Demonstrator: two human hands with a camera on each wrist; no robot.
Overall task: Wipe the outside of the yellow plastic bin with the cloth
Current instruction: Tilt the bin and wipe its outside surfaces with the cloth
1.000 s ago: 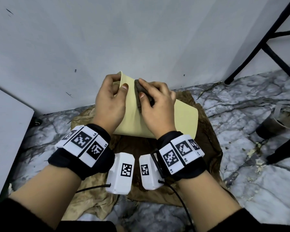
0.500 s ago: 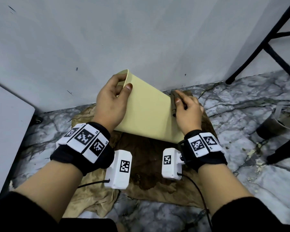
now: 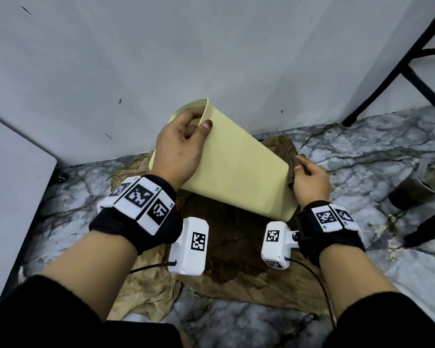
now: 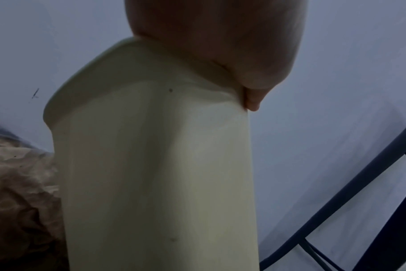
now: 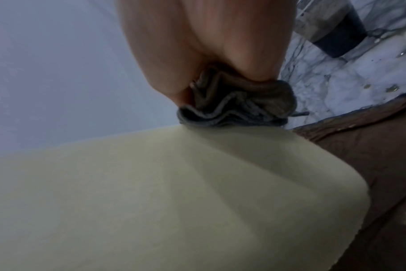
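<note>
The pale yellow plastic bin [image 3: 239,169] leans tilted over a brown sheet, its open rim up and to the left, its base down and to the right. My left hand [image 3: 183,144] grips the rim, thumb on the outer wall, fingers inside; the left wrist view shows the bin [image 4: 155,165] from below with my fingertips [image 4: 252,102] on its edge. My right hand [image 3: 309,179] holds a folded grey cloth [image 3: 291,172] against the bin's base end. In the right wrist view the cloth [image 5: 239,106] is bunched in my fingers and touches the bin [image 5: 151,192].
A stained brown sheet [image 3: 236,259] covers the marble floor [image 3: 362,156] under the bin. A grey wall [image 3: 211,59] stands close behind. Black metal stand legs [image 3: 397,69] rise at the right, with a dirty bucket [image 3: 422,184] beside them. A white panel [image 3: 13,197] is at the left.
My right hand slid the cloth along the bin's wall from near the rim down to the base end. The left hand lifted the rim higher, tilting the bin more.
</note>
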